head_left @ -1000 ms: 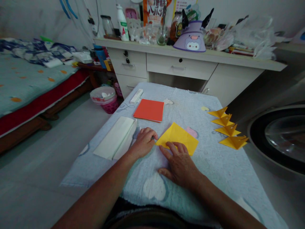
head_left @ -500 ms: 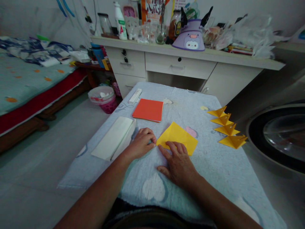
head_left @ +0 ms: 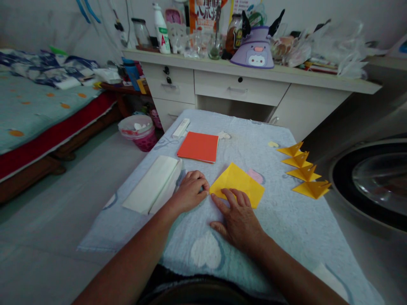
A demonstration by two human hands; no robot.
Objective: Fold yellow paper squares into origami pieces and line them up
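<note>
A sheet of yellow paper [head_left: 238, 180], partly folded and creased, lies in front of me on the cloth-covered table [head_left: 206, 228]. My left hand [head_left: 193, 189] is closed in a pinch on the sheet's left corner. Spread over the lower part of the paper, my right hand [head_left: 237, 216] presses it down with its fingers apart, the index fingertip close to the pinched corner. The lower edge is partly hidden under that hand. Several folded yellow paper pieces [head_left: 311, 189] stand in a row at the table's right side.
A stack of orange-red paper [head_left: 199, 147] lies beyond my left hand. Left of that hand is a folded pale packet [head_left: 151, 184], and a white stick-shaped object [head_left: 181, 128] sits at the far left. A pink bin [head_left: 143, 135] stands on the floor; a white desk [head_left: 238, 80] is behind.
Both hands and the yellow paper hold nearly the same places. Only a very slight shift of the whole view shows.
</note>
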